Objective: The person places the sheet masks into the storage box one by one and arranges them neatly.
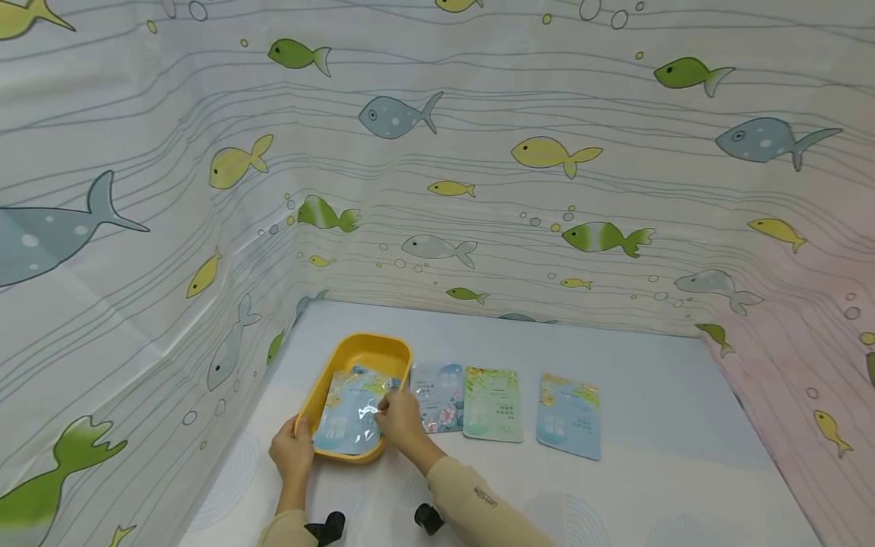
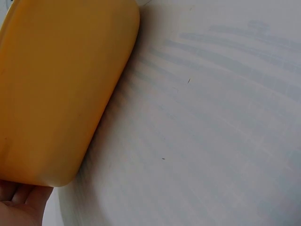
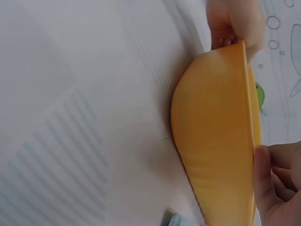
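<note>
A yellow plastic tub (image 1: 374, 343) holds flat, glossy sachets; the top one is a light blue sachet (image 1: 342, 422) with printed lettering. At the tub's near left corner, my left hand (image 1: 292, 450) grips the rim, thumb on top. In the left wrist view its fingers (image 2: 28, 202) show beneath the tub's wall. My right hand (image 1: 403, 419) reaches over the tub's right rim, thumb and fingers pinching the blue sachet's right edge. The right wrist view has this hand (image 3: 282, 181) right at the rim, what it pinches being hidden there.
Right of the tub lie a pale blue floral sachet (image 1: 439, 399), a green sachet (image 1: 492, 404) and, farther right, another blue sachet (image 1: 569, 416) on the white table (image 1: 656, 425). Fish-printed curtains (image 1: 478, 220) enclose the back and sides.
</note>
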{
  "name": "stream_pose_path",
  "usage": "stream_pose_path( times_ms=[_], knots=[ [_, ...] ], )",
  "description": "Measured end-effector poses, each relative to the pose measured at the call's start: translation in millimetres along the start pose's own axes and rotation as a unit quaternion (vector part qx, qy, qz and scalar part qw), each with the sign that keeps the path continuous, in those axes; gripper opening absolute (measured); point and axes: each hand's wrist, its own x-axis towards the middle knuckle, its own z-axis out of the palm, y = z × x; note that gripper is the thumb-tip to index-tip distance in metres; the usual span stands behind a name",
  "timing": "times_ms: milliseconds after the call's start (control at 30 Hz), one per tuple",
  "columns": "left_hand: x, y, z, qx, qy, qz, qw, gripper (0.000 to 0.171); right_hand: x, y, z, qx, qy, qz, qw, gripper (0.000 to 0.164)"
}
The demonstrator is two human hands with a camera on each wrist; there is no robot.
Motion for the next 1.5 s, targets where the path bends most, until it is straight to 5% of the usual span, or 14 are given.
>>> stream_pose_path(
  times_ms=[267, 533, 867, 1500],
  knots=[
    [-0.1, -1.4, 1.0, 0.001, 0.002, 0.005, 1.0000, 0.024, -11, 10, -14, 0.077, -0.025, -0.005, 0.997, 0.004],
    [-0.2, -1.4, 0.7, -0.004, 0.001, 0.006, 1.0000, 0.023, -18, 28, -35, 0.123, 0.006, -0.040, 0.992, 0.005],
    [-0.9, -0.8, -0.3, 0.008, -0.007, -0.013, 0.9999, 0.027, -27, 57, -62, 0.122, 0.041, -0.031, 0.991, 0.004],
    [-2.3, 1.5, -0.7, 0.010, 0.002, 0.011, 0.9999, 0.024, -41, 95, -111, 0.123, 0.106, 0.010, 0.987, 0.011]
  ],
)
